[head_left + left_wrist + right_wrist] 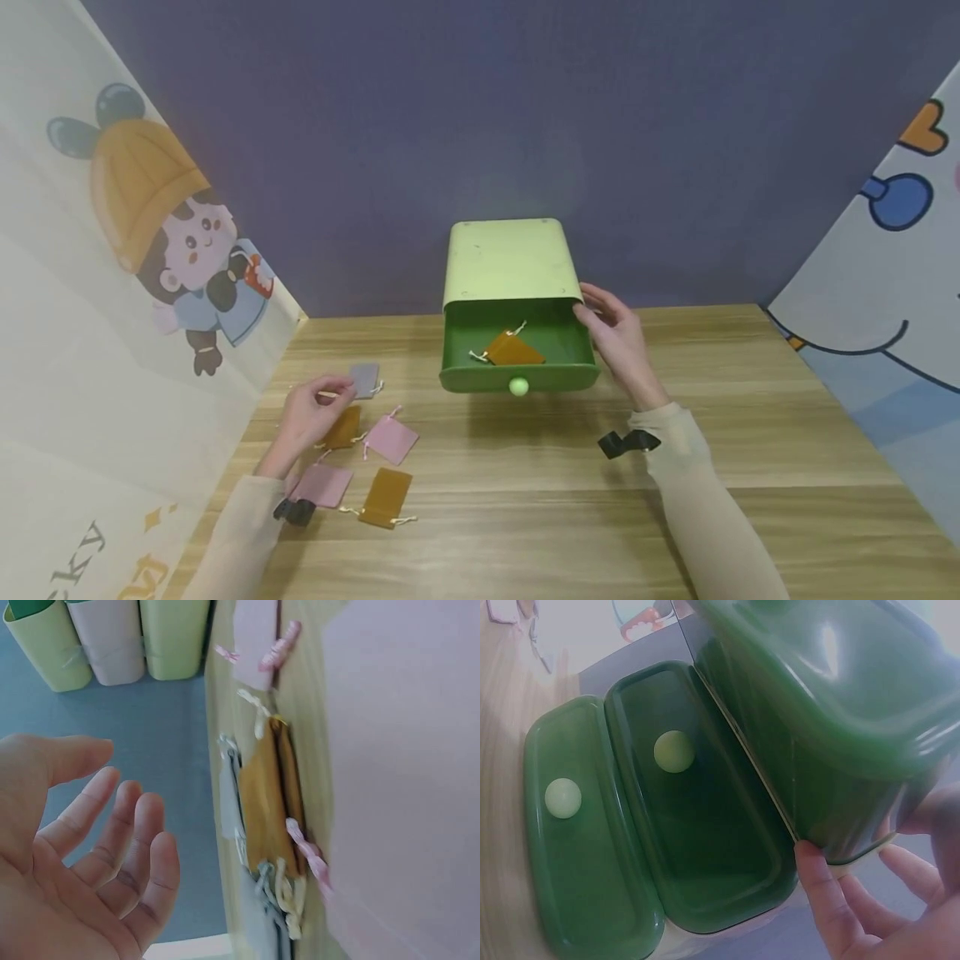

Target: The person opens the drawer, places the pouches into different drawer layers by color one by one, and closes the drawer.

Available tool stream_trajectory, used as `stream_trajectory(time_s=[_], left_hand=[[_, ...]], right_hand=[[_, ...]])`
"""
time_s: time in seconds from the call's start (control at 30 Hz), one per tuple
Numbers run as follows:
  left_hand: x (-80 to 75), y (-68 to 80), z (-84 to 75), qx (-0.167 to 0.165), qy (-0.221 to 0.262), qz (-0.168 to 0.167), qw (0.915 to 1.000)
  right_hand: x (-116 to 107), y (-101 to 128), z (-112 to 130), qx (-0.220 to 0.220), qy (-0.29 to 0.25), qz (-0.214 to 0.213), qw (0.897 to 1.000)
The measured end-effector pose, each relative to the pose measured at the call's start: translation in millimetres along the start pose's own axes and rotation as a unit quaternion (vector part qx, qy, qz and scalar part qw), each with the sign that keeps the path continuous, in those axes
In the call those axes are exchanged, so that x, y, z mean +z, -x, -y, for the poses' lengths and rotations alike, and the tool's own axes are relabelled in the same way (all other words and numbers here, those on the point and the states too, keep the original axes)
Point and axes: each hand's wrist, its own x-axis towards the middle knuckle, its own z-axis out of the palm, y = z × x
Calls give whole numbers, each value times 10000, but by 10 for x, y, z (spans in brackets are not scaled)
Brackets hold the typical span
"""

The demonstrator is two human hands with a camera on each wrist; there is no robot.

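A pale green drawer unit [513, 262] stands against the back wall, its dark green top drawer [518, 379] pulled out. Inside that drawer lies an orange drawstring pouch [514, 349]. My right hand [618, 337] rests against the unit's right side, fingertips touching the edge beside the drawer. My left hand [318, 412] hovers over pouches at the left, its fingers loosely bent and holding nothing in the left wrist view. Nearest its fingertips is a grey pouch [364, 380]. An orange pouch [266, 799] and a pink pouch [391, 438] lie close by.
Another pink pouch [323, 485] and an orange pouch [386, 497] lie nearer the front. Two shut drawers with round knobs [674, 751] sit below the pulled-out one. A dark wall [375, 167] bounds the table's back; printed panels stand at both sides.
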Motion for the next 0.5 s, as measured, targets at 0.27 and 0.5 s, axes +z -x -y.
stream_trajectory(time_s=[0.27, 0.5], left_hand=[[-43, 99, 107, -307, -173, 362, 9987], [-35, 174, 175, -423, -355, 761, 9956]], right_hand=[[5, 2, -6, 16, -35, 7, 10000], [4, 10, -7, -32, 17, -56, 10000]])
